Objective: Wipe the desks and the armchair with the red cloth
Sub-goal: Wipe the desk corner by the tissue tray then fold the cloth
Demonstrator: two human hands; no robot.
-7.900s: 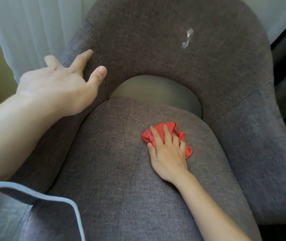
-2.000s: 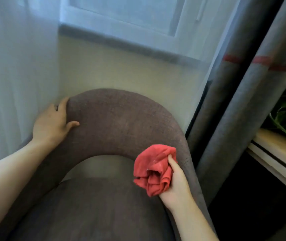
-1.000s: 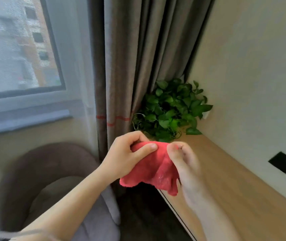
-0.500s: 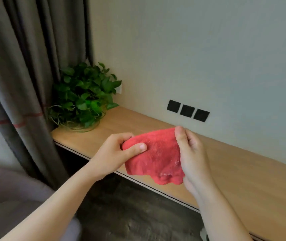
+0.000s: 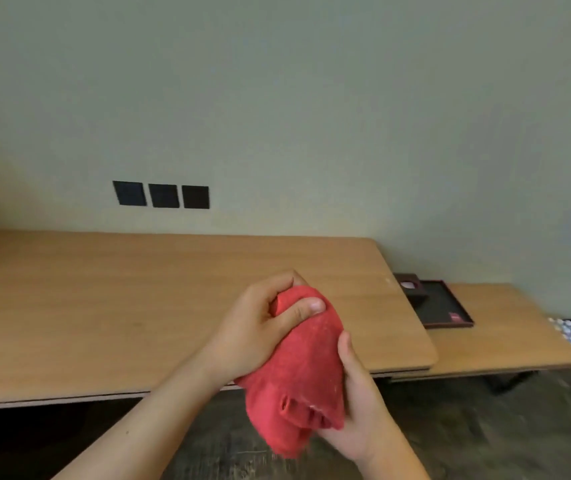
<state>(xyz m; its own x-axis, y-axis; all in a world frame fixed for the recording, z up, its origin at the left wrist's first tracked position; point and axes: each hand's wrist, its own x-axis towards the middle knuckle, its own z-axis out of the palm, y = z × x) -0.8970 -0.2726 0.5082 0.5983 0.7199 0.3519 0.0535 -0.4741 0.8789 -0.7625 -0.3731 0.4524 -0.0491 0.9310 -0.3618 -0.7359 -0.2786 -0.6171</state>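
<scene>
Left hand (image 5: 260, 327) curls closed above, right hand (image 5: 360, 410) cupped below, both forearms raised together.

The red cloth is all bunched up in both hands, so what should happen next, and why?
Probably lower the red cloth onto the long desk and start wiping: the left hand and right hand hold it above the bare top.

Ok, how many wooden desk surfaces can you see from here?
2. The long light-wood desk runs along the wall, directly ahead. A lower wooden desk continues to its right, carrying a dark tray. More may lie outside the view.
</scene>
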